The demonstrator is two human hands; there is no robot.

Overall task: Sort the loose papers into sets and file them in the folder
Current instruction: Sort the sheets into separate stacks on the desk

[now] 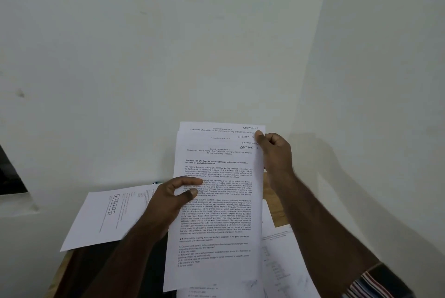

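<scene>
A loose sheet (113, 216) lies on the desk (271, 191) at left. The fanned stack of papers (216, 213), raised above it, is pinched at its left edge by the left hand (173, 199) and at the top right corner by the right hand (274, 153). Light, limp and slippery, it is probably best gripped at both edges.

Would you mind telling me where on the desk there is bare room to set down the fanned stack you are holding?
Little is bare. A wooden strip shows beside the right hand's forearm, and an edge sliver below the grid sheet. Loose papers crowd the right; the held stack and left hand hide the middle.
</scene>
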